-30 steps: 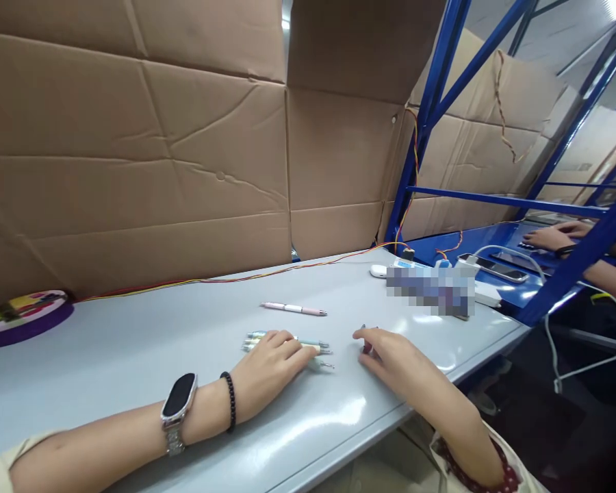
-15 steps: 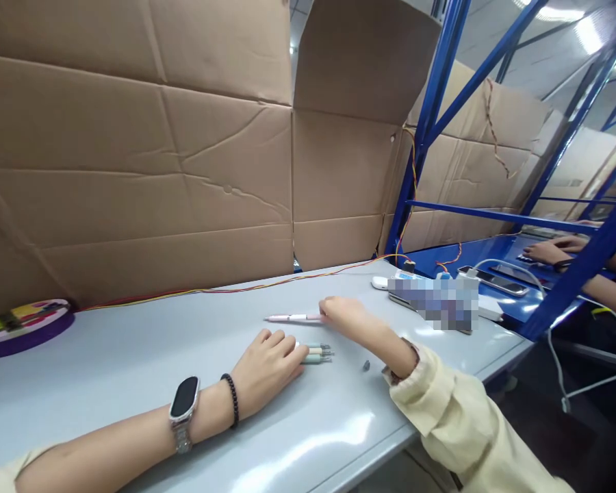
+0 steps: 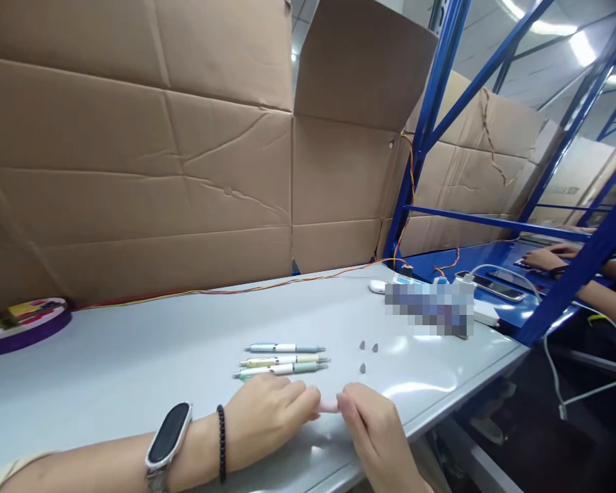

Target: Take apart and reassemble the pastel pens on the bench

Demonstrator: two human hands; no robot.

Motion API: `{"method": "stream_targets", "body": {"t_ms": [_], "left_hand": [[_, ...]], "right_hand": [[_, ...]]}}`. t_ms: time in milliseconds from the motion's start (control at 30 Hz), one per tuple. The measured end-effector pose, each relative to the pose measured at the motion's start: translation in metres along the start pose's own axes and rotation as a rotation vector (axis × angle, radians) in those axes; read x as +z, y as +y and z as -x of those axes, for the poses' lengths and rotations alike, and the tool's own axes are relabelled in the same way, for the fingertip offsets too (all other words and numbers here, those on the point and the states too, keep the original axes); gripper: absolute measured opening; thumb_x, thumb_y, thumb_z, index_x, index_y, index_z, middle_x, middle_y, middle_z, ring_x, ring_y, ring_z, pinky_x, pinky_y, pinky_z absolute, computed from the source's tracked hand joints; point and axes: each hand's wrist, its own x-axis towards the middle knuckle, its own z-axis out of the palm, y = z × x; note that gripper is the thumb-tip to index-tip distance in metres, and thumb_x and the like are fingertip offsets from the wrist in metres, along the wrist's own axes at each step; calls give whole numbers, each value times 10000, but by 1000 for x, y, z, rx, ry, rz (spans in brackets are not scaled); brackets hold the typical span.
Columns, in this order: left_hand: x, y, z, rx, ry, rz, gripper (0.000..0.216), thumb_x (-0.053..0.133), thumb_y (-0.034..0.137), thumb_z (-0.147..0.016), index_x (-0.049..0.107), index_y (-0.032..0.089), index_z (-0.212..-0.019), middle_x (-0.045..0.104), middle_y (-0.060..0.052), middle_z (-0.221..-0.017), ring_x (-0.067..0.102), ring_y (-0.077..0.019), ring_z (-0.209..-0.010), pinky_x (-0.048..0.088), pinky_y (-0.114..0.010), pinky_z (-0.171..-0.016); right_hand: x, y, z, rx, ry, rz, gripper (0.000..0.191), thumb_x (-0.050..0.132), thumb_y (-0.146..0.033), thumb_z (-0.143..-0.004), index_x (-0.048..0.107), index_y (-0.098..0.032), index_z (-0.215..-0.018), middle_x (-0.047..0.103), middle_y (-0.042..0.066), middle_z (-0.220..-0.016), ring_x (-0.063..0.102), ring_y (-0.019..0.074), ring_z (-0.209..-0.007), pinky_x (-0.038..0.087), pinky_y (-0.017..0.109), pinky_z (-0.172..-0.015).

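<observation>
Near the table's front edge, my left hand and my right hand both grip a pink pen. Only a short pink stretch shows between the fingers; the rest is hidden in the hands. Just behind my left hand lie a blue pen, a yellow pen and a green pen, side by side. To their right, three small grey cone-shaped pieces rest on the tabletop: one grey piece, a second grey piece and a nearer grey piece.
A purple-rimmed round object sits at the far left of the table. Cardboard walls the back, with a thin cable along its foot. A partly blurred item lies at right by a blue frame. Another person's hands show beyond.
My right hand has brought the pink pen from the back of the table towards me. My left hand has come off the other pens and now grips the pink one too.
</observation>
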Motion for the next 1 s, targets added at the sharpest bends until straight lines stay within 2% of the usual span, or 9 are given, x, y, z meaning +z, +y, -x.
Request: {"method": "stream_targets", "body": {"t_ms": [167,233,333,433,533,667,733,900,1000], "left_hand": [[-1,-2,0,-119,-158,66,318,209,268,-968,446,195,-769,576,1,-686,518,-138,-522,312,-251,-451],[-1,-3,-1,-130,-195,95,315,210,263,-966,451,192,-774,585,-16,-739,530,-149,-581,347,-244,-495],[-2,-3,-1,-137,-287,163,269,228,245,-959,461,193,-836,600,-22,-779,544,-161,-618,363,-246,-515],[-5,-2,-1,-161,-366,253,201,249,226,-944,446,197,-916,621,-9,-764,559,-161,-609,357,-245,-511],[-7,-2,-3,-222,-366,292,243,219,291,-957,433,201,-886,614,2,-696,551,-160,-573,333,-247,-500],[-3,-5,-3,-273,-330,308,339,127,347,-971,433,206,-934,596,17,-632,539,-161,-518,293,-250,-478],[-1,-7,-3,-287,-319,303,361,102,354,-972,431,208,-994,571,30,-577,520,-161,-476,272,-251,-459],[-1,-9,-2,-246,-315,319,368,168,445,-959,442,201,-968,585,24,-614,532,-155,-506,286,-246,-454],[-2,-10,-3,-200,-275,293,414,138,431,-963,465,197,-867,611,-5,-727,545,-149,-568,321,-240,-477]], "right_hand": [[-7,3,-6,181,-185,-215,132,416,-293,-912,495,-210,-847,542,-9,-735,515,128,-627,419,217,-577],[-10,2,-7,222,-216,-234,134,458,-337,-893,499,-210,-907,543,-17,-731,505,126,-606,413,216,-562],[-3,-1,-6,234,-212,-99,294,376,-384,-923,466,-203,-710,494,-24,-606,456,127,-537,347,227,-506],[3,-3,-6,219,-188,26,387,288,-333,-949,387,-205,-598,464,-14,-556,429,133,-513,313,248,-500],[0,-4,-8,231,-193,-74,316,336,-308,-939,432,-207,-655,506,-10,-608,470,138,-557,357,243,-526],[-11,-3,-10,281,-250,-278,39,478,-250,-883,493,-218,-868,554,-23,-746,524,126,-659,415,216,-609],[-11,-3,-11,324,-253,-281,71,497,-284,-873,479,-218,-892,528,-32,-716,508,126,-633,404,219,-586],[1,-5,-12,333,-246,-103,356,322,-368,-938,385,-208,-626,433,-36,-560,397,126,-520,297,245,-502],[-1,-4,-11,330,-242,-171,320,349,-330,-934,426,-205,-650,453,-38,-574,408,118,-527,313,229,-504]]}}
